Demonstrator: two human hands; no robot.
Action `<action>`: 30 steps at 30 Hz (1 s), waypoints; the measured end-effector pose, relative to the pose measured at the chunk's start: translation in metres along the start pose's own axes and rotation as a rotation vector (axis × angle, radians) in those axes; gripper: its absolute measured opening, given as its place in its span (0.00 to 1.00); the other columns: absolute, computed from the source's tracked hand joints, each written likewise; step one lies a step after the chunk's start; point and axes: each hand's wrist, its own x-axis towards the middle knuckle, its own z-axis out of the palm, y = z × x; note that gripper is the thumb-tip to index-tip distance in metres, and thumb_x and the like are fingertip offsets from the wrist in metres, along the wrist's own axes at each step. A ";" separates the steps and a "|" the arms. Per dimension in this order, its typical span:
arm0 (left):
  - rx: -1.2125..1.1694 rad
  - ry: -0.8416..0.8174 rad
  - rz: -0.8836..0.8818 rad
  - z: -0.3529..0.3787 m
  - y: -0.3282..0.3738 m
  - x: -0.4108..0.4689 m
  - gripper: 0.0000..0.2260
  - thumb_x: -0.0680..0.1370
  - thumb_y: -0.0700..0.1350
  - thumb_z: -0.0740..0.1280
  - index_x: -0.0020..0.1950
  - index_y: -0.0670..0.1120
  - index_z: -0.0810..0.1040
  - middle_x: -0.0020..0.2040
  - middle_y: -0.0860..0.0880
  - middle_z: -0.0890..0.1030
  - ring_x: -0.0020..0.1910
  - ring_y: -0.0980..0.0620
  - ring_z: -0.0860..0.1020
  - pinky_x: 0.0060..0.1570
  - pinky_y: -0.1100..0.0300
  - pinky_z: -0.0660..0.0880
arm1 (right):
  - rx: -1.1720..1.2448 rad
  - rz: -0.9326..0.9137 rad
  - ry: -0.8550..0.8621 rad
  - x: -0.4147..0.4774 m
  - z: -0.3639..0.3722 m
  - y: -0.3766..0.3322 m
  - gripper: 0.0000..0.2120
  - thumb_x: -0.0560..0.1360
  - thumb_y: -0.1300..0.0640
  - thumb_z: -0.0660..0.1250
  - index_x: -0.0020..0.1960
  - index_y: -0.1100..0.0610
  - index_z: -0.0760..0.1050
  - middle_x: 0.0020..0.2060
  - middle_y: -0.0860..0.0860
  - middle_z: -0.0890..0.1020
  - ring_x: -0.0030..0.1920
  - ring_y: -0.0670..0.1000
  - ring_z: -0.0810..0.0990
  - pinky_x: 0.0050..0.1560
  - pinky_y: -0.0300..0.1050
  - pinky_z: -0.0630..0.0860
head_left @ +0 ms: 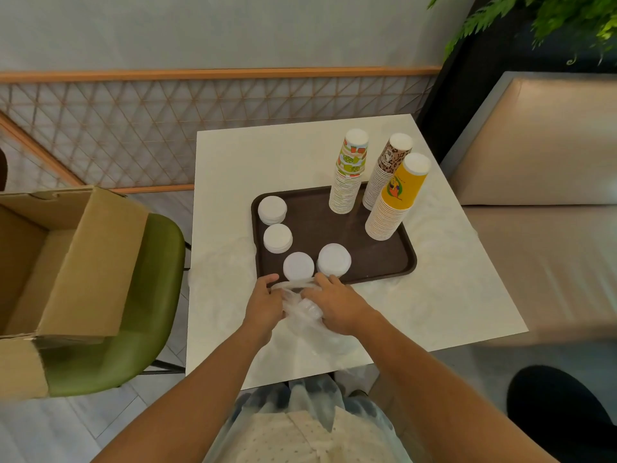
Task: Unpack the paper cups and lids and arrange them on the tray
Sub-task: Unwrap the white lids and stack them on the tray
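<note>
Your two forearms are bare along their whole visible length, up to the wrists. Your left hand (263,304) and right hand (337,305) are bare as well. On your trunk you wear a loose, pale cream top (300,439) printed with small dark dots, with a fold line running across it. Just beyond it shows mottled blue and white fabric (257,401); whether that is part of your clothing cannot be told from here.
</note>
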 end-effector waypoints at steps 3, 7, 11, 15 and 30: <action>0.026 -0.003 0.011 -0.002 0.001 0.000 0.14 0.85 0.40 0.60 0.68 0.53 0.74 0.62 0.47 0.78 0.59 0.46 0.80 0.59 0.47 0.82 | 0.071 -0.001 0.020 -0.004 0.001 0.004 0.27 0.77 0.58 0.71 0.73 0.47 0.71 0.72 0.53 0.67 0.69 0.58 0.69 0.67 0.57 0.76; 0.363 -0.161 0.169 -0.003 -0.002 0.002 0.19 0.79 0.58 0.69 0.68 0.54 0.76 0.61 0.51 0.80 0.58 0.52 0.80 0.61 0.50 0.80 | 0.156 -0.014 0.047 -0.012 -0.001 0.012 0.27 0.77 0.59 0.70 0.74 0.48 0.73 0.74 0.53 0.69 0.71 0.59 0.69 0.69 0.55 0.73; 0.455 -0.190 0.121 -0.002 -0.005 0.000 0.24 0.76 0.54 0.72 0.71 0.51 0.75 0.62 0.50 0.80 0.58 0.51 0.80 0.56 0.55 0.79 | 0.195 -0.024 0.080 -0.015 0.002 0.012 0.27 0.79 0.55 0.71 0.76 0.45 0.70 0.71 0.52 0.72 0.70 0.57 0.72 0.71 0.56 0.74; 0.414 -0.129 0.039 -0.002 -0.008 0.002 0.19 0.81 0.43 0.67 0.72 0.48 0.73 0.63 0.48 0.78 0.59 0.47 0.78 0.56 0.55 0.76 | 0.120 -0.032 0.042 -0.016 0.002 0.010 0.26 0.78 0.55 0.70 0.74 0.44 0.69 0.69 0.54 0.70 0.67 0.59 0.72 0.66 0.59 0.76; 0.574 0.041 0.185 -0.002 -0.015 -0.001 0.12 0.83 0.35 0.62 0.65 0.42 0.75 0.57 0.48 0.77 0.53 0.49 0.75 0.54 0.60 0.72 | 0.450 -0.011 0.084 -0.020 0.012 0.020 0.24 0.74 0.54 0.78 0.69 0.47 0.79 0.72 0.53 0.71 0.69 0.55 0.72 0.72 0.48 0.69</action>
